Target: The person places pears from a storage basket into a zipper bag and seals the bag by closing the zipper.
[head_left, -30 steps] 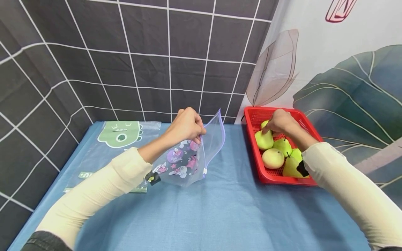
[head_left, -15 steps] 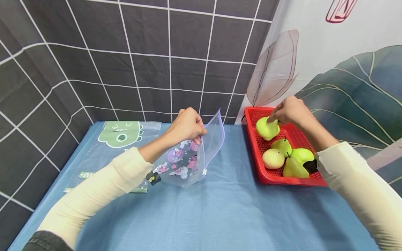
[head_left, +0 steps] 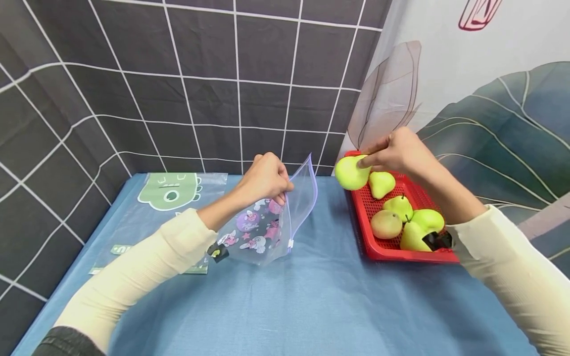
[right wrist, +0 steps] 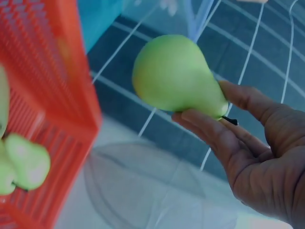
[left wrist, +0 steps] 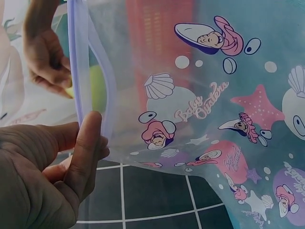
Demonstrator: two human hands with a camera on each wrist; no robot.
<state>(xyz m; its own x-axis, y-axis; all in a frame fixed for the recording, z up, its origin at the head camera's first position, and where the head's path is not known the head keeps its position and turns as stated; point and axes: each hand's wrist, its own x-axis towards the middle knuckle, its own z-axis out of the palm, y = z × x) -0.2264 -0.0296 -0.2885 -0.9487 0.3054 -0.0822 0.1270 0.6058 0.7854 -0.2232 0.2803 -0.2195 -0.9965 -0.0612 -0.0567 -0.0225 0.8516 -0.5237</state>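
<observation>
My left hand (head_left: 267, 179) pinches the rim of a clear zip bag (head_left: 258, 232) printed with pink and purple cartoons. The bag's mouth, edged by a purple zip strip (left wrist: 75, 62), gapes toward the right. My right hand (head_left: 396, 151) grips a green pear (head_left: 352, 173) by its stem end, above the left back rim of a red basket (head_left: 373, 247). In the right wrist view that pear (right wrist: 174, 74) hangs between thumb and fingers, beside the basket wall. Several more pears (head_left: 381, 185) and a round yellowish fruit (head_left: 386, 224) lie in the basket.
A second clear bag with a green cartoon figure (head_left: 171, 193) lies flat at the left, partly under my left forearm. Blue cloth (head_left: 285, 306) covers the table. A dark gridded wall (head_left: 262, 99) stands behind, with a patterned curtain (head_left: 445, 79) at the right.
My right hand has lifted the pear from the basket and carried it up and left, exposing another pear beneath. My left hand and the bag have barely moved.
</observation>
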